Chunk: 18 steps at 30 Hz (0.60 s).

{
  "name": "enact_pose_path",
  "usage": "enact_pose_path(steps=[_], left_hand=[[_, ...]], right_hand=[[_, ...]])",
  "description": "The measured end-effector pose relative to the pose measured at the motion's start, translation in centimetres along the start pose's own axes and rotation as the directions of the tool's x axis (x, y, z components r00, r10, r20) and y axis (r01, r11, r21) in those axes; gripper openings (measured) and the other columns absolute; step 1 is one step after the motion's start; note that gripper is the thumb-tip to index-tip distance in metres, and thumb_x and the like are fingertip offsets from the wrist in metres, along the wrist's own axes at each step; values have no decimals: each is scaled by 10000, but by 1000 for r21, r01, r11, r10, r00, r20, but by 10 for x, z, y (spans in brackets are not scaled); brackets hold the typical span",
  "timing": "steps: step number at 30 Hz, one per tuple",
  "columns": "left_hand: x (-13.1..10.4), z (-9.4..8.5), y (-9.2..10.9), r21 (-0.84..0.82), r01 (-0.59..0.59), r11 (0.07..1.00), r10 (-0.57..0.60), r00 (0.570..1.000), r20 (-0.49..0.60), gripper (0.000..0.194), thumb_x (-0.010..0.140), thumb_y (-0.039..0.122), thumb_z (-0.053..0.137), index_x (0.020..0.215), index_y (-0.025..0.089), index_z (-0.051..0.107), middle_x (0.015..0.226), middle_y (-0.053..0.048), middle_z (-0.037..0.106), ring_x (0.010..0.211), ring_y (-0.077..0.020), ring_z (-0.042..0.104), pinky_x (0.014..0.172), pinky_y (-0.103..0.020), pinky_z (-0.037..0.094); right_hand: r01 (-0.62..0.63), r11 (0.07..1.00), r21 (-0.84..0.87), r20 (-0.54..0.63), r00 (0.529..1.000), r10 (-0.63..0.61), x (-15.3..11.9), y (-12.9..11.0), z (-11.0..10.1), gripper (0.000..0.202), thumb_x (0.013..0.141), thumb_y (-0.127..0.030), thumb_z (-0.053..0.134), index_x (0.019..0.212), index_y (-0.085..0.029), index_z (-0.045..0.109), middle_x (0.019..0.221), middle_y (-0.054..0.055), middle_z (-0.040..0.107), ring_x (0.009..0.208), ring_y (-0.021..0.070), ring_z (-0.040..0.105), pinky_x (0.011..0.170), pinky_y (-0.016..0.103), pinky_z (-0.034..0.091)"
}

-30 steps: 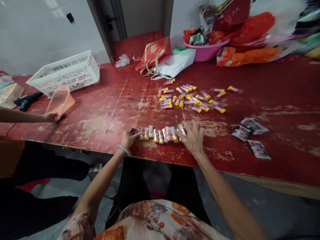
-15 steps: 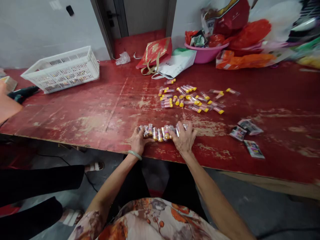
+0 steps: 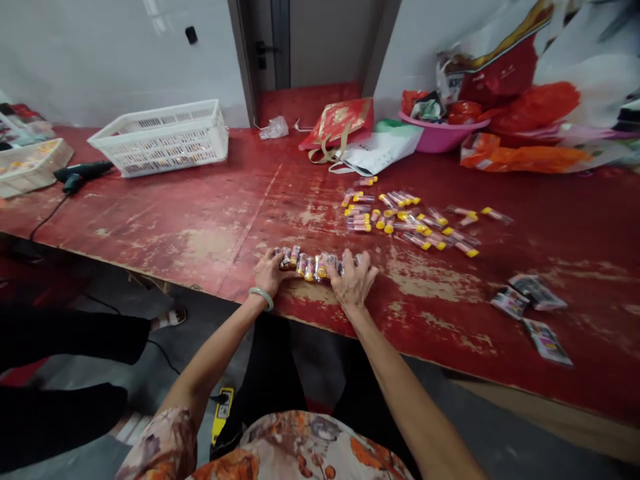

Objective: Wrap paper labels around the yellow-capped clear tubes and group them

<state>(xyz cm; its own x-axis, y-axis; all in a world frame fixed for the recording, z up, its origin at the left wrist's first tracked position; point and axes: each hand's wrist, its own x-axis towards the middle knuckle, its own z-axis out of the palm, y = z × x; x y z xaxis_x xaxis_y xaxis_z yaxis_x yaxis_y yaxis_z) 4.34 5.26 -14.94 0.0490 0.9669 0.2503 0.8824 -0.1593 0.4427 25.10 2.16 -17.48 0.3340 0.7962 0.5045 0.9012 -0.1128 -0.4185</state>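
A row of small clear tubes with yellow ends [image 3: 309,268] lies on the red table near its front edge. At the row's left end my left hand [image 3: 270,272], with a pale green bangle on the wrist, curls its fingers around the outermost tubes. My right hand [image 3: 351,279] bends its fingers over the right end, hiding some tubes there. Between the two hands the tubes sit side by side, slightly uneven. Farther back, to the right, a loose scatter of yellow-capped tubes [image 3: 414,220] lies at mixed angles.
Several printed packets [image 3: 547,340] lie at right. Along the back stand a white crate [image 3: 175,143], a red bag [image 3: 345,123] and a pink basin [image 3: 440,135]. A black heat gun or dryer [image 3: 83,172] rests left, beside a shallow tray [image 3: 37,175]. Another person's legs [image 3: 75,333] show below left.
The view has turned, so the table's things appear farther right. Both hands, still at the row's ends, have shifted left across the table with it. Another person's arm has left the left edge.
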Motion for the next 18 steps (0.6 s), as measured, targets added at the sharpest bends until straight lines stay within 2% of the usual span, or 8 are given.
enact_pose_path(steps=[3,7,11,18], left_hand=[[17,-13,-30,-24,7,1000,-7,1000,5,577,618,560,784,1099,254,692,1292,-86,604,1068,-265,618,880,-320,471],[41,-36,-79,-35,27,999,-28,999,-16,571,595,552,803,1074,256,709,1250,-82,632,1042,-268,636,853,-305,481],[66,-62,-137,2,91,996,-91,995,-43,543,566,542,824,1024,267,726,1231,-63,647,1002,-266,657,797,-287,489],[114,-111,-244,41,204,978,-198,973,-122,601,549,527,839,1065,243,718,1203,-80,670,1010,-257,654,865,-303,485]], right_hand=[[15,999,31,12,1000,-16,5,-30,19,646,855,-620,478,1303,-166,579,1420,237,352,1070,349,421,908,514,354],[46,996,82,42,998,-49,16,-83,49,623,863,-597,472,1294,-162,587,1423,241,352,1057,348,434,901,524,356],[89,988,128,83,991,-100,31,-145,86,616,861,-589,480,1288,-159,593,1418,254,365,1050,363,453,887,538,356],[152,960,233,139,972,-188,53,-258,159,631,867,-600,450,1305,-162,573,1428,252,366,1108,395,442,919,590,324]])
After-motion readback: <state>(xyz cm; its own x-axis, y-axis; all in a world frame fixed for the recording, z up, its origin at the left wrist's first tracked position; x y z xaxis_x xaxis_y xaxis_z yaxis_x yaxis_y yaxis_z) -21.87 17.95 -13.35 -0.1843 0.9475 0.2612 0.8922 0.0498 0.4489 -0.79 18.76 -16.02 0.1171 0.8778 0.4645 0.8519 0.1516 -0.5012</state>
